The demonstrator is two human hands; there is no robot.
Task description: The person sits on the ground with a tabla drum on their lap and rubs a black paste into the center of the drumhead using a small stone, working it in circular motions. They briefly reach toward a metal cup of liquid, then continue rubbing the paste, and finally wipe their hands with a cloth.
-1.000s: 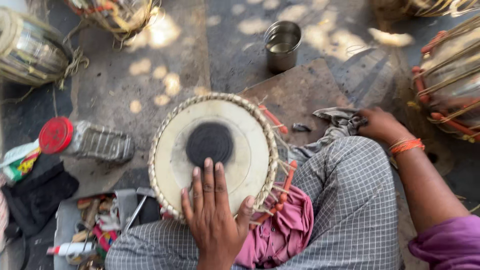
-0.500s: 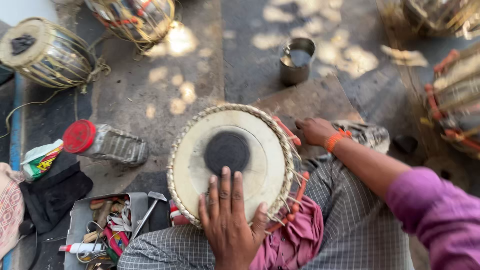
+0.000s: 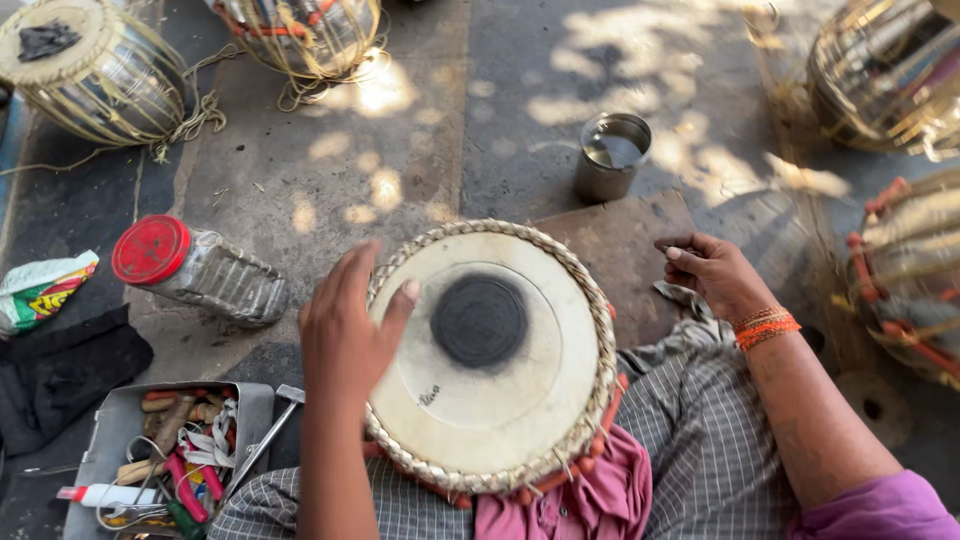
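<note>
A: Head view, entry one. Left hand [image 3: 345,330]?

B: Raised at the left rim of the round hand drum with a pale skin head, black centre spot and woven straw-coloured rim [image 3: 490,355]. Fingers together and loosely extended, thumb tip over the skin; grasping nothing. Whether the palm touches the rim, cannot tell.

A: Drum position?

B: Between the two hands, on the lap, over checked grey cloth [image 3: 700,450] and a pink cloth [image 3: 580,500].

A: Right hand [image 3: 715,270]?

B: Right of the drum, apart from it, orange thread bands at the wrist. Fingers curled in, resting at the edge of a flat brown stone slab [image 3: 625,250]. Something small may be pinched there; too small to tell.

A: Surroundings?

B: Beyond the right hand, a cylindrical steel cup [image 3: 610,155]. Left of the left hand, a clear plastic jar with a red lid [image 3: 195,270], lying on its side. Below that hand, a grey metal tray of assorted tools [image 3: 170,455], a small hammer [image 3: 265,435] just beside it.
</note>
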